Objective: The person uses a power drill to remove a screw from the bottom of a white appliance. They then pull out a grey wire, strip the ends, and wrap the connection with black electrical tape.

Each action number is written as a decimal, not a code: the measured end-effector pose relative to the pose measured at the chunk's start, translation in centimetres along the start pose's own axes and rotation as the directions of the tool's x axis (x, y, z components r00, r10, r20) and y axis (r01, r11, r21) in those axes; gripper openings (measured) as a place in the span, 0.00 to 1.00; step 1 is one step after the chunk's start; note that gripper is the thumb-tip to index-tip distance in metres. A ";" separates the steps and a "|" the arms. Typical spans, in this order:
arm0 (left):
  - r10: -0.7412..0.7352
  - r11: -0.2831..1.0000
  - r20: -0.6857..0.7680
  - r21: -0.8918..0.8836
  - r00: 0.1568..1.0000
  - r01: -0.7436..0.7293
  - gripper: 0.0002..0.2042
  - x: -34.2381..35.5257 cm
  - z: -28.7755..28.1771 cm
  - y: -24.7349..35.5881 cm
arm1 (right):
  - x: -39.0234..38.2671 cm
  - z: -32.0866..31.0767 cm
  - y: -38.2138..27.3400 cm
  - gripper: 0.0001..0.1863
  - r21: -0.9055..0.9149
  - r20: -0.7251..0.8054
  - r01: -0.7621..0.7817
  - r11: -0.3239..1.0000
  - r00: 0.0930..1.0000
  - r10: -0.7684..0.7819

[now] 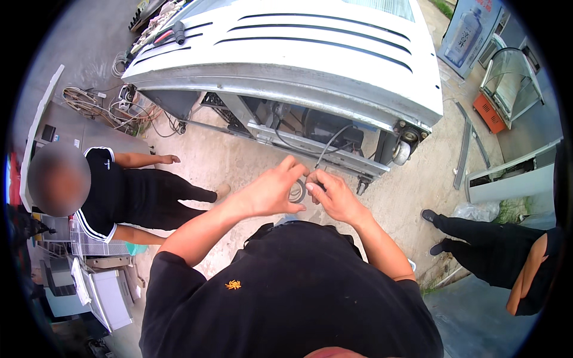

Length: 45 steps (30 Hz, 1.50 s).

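Observation:
A grey cable comes out of the open underside of a large white metal cabinet and reaches my hands. My right hand is closed round its end, with thumb and forefinger pinching near a dark piece. Beside it my left hand curves its fingers and thumb round a dark ring that looks like a roll of tape. The two hands nearly touch at the fingertips. What lies inside the pinch of the right hand is partly hidden.
A caster wheel sits at the cabinet's right corner. A pistol-shaped tool lies on its top. One person stands at left, another at right. Metal strips and coiled cables lie on the ground.

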State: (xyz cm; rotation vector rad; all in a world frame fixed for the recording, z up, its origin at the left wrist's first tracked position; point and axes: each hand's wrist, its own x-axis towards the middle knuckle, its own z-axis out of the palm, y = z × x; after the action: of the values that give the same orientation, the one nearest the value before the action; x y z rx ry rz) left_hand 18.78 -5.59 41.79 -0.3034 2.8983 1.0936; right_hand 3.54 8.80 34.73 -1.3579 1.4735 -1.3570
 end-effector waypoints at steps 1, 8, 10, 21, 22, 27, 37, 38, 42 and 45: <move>0.037 0.983 -0.055 0.181 0.998 -0.026 0.27 -0.2 0.2 0.6 | 0.0 -0.1 -0.2 0.09 -0.068 0.003 0.044 0.997 0.999 -0.044; -0.036 0.918 0.135 0.396 0.990 -0.021 0.20 0.2 -0.1 1.1 | -0.3 -1.4 -1.9 0.09 -0.137 0.275 0.249 0.959 0.939 -0.204; -0.342 0.785 -0.041 0.537 0.939 0.310 0.18 1.8 -2.5 -6.0 | -1.8 -0.4 -5.4 0.10 0.105 0.395 0.333 0.937 0.851 -0.347; 0.150 0.848 -0.721 0.446 0.677 0.287 0.19 11.0 -21.7 -8.9 | -3.7 -2.2 0.6 0.13 0.323 -0.014 -0.057 0.945 0.998 0.065; 0.145 0.799 -0.697 0.501 0.702 0.332 0.20 11.6 -22.4 -10.3 | -4.0 -2.0 1.7 0.13 0.320 -0.010 -0.082 0.944 0.996 0.090; -0.054 0.813 -0.631 0.422 0.774 0.402 0.32 14.2 -21.9 -12.3 | -7.9 -0.8 8.4 0.11 0.479 -0.236 -0.177 0.860 0.918 0.320; -0.163 0.986 -0.605 -0.125 0.779 0.109 0.10 6.4 5.0 -10.1 | -12.2 -0.2 13.2 0.11 0.603 -0.327 -0.272 0.750 0.773 0.543; -0.269 0.949 -0.474 -0.280 0.838 0.146 0.16 6.2 9.5 -12.6 | -11.9 -0.2 12.6 0.11 0.591 -0.324 -0.282 0.756 0.775 0.542; -0.297 0.940 -0.480 -0.298 0.826 0.165 0.18 7.9 18.6 -17.4 | -10.6 -1.0 12.5 0.11 0.566 -0.286 -0.297 0.769 0.804 0.521; -0.460 0.758 -0.174 -0.588 0.871 0.283 0.13 8.0 18.5 -17.5 | -8.5 -1.1 13.1 0.10 0.548 -0.266 -0.305 0.779 0.819 0.508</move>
State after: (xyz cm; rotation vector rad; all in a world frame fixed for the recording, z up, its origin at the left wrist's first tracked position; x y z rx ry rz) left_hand 13.49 -7.65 15.67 -1.1201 2.4779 1.9033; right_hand 1.21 15.93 21.01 -0.4016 1.4364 -1.6131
